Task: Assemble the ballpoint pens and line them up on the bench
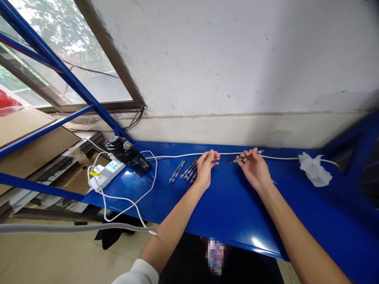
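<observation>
A dark pen [237, 160] is held in my right hand [254, 167], its tip pointing left over the blue shelf [225, 213]. My left hand [206, 167] hovers a little to the left with fingers curled and the thumb near the fingertips; whether anything is between them is too small to tell. Just left of that hand lie several dark pens [188, 171], partly hidden by it. Beside them are blue-and-dark pens [177, 171]. A small light blue piece [274, 182] shows beside my right wrist.
A black bottle [128, 156] lies tilted at the left beside a white power strip [108, 173]. A white cable [154, 177] loops there and runs along the wall. Crumpled white tissue [315, 169] lies at the right. Blue frame bars [77, 94] rise at the left.
</observation>
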Demonstrator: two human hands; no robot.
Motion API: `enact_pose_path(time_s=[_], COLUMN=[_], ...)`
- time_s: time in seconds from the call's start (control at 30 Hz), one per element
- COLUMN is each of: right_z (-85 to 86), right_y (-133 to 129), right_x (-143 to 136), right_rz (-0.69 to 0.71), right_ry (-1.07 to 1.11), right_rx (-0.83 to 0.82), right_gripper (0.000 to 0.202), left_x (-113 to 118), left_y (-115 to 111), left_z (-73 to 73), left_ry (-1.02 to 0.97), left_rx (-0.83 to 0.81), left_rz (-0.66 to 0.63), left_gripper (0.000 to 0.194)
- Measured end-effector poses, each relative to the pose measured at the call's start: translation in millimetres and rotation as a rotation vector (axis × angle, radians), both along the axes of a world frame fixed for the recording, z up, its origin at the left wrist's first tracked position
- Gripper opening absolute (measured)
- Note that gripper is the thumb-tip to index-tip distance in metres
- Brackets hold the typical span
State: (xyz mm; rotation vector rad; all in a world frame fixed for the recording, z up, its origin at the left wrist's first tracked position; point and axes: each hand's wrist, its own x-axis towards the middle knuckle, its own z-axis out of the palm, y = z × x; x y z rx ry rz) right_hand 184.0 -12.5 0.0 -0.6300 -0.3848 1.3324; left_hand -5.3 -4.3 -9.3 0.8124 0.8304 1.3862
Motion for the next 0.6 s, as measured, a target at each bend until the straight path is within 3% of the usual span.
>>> enact_pose_path(time_s=[0.2,0.6], right_z=[-6.2,-2.7], right_y=[-4.8,-10.1], right_x=[20.6,28.1], right_rz=[0.071,-0.016], right_ry=[0.267,0.332], right_rx=[0.026,0.006], right_gripper=[0.054,0.045], left_x=[-2.0,-2.6], left_y=[0.1,-1.5], left_z=[1.2,5.6], left_ry=[-0.01,-0.002], left_rx=[0.029,0.021], left_rz=[0.037,0.024], left_gripper=[0.042,0.042])
